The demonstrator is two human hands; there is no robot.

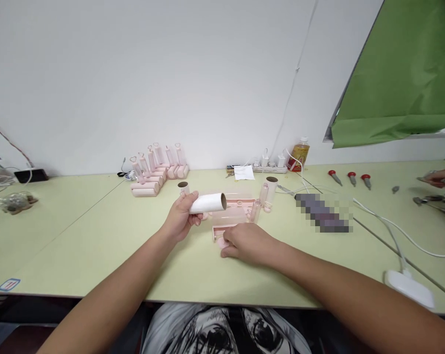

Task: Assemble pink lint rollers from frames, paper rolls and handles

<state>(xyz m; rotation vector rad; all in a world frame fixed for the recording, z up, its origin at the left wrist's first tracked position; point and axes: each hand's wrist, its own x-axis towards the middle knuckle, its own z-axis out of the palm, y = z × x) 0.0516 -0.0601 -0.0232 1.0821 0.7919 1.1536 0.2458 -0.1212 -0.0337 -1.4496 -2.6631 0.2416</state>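
Observation:
My left hand [181,216] is wrapped around a white cardboard tube [209,202], held above the table with its open brown end facing right. My right hand [246,242] is low over the table, its fingers closed on a small round pink piece [222,242]. Its fingertips are partly hidden. Right behind them lies an open pink case part [218,232], with clear pinkish shells [229,215] beyond it. Pink transparent tubes [256,210] stand to the right. Two more cardboard tubes stand upright, one tube [184,188] behind my left hand and another tube [271,189] at the right.
Several pink cases with heart-topped tubes [144,186] stand at the back left. A power strip [270,168] and a bottle [300,153] are by the wall. Red-handled screwdrivers [352,178], a pixelated object [321,212] and white cables lie right. Another person's hand [443,177] shows far right.

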